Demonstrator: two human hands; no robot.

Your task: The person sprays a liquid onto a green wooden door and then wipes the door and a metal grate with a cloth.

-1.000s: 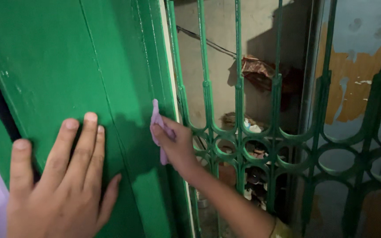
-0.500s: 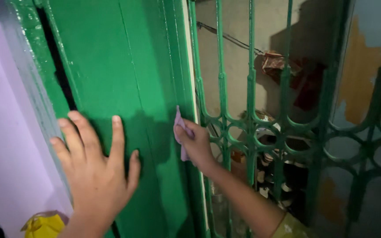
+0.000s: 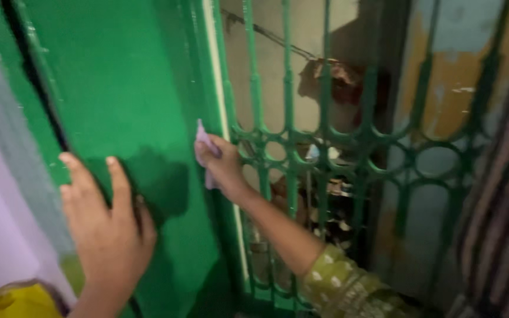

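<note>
In the head view, a small lilac cloth (image 3: 205,154) is pinched in the closed grip of the right hand (image 3: 222,168) and pressed against the right edge of the green door (image 3: 131,88), just where the pale strip of the door edge (image 3: 212,70) meets the green metal grille (image 3: 325,165). The cloth lies on the door side of that grip, its upper end standing above the fingers. The left hand (image 3: 104,227) is laid open and flat on the door face, well to the left of the cloth and lower; nothing is gripped by it.

For the wiping to be done well, the door is best kept steadied by the flat left palm so that it does not swing under pressure. The cloth should be kept flat against the narrow edge and drawn along it in one line, with the knuckles kept clear of the grille bars just to the right. A yellow object (image 3: 22,300) is seen at the lower left; a striped cloth (image 3: 502,224) hangs at the right.
</note>
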